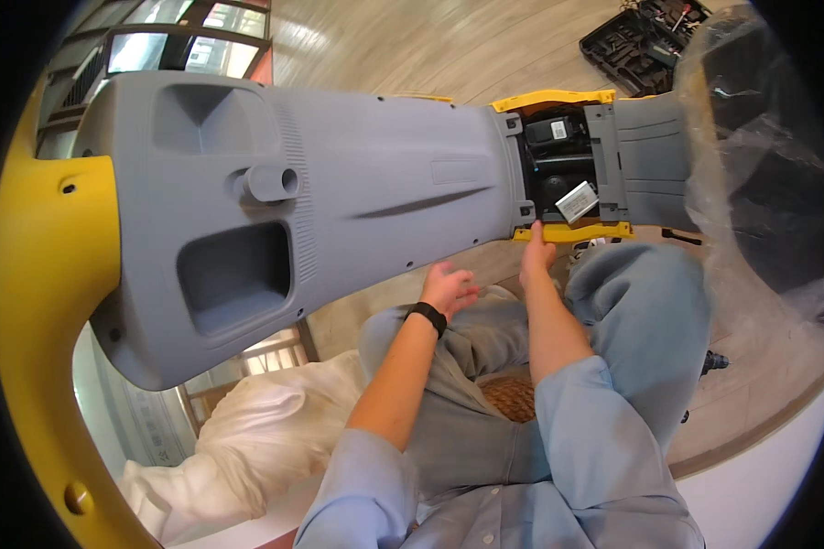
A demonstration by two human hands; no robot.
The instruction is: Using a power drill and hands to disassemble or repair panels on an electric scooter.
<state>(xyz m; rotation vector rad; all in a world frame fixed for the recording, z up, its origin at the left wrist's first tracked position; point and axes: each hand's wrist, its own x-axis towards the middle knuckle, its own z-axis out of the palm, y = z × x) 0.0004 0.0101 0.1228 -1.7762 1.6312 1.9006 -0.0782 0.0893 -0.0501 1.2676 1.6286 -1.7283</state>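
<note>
A long grey plastic body lies across my view, with a yellow curved frame at the left. At its right part, an open bay edged by yellow trim holds black parts and a silver labelled module. My left hand is just below the grey body's edge, fingers apart and holding nothing. My right hand reaches up to the bay's lower edge, fingers partly curled; what they grip, if anything, is hidden.
An open black tool case lies on the floor at the top right. Crumpled clear plastic stands at the right over dark material. White cloth lies at lower left. A black tool is partly visible beside my right knee.
</note>
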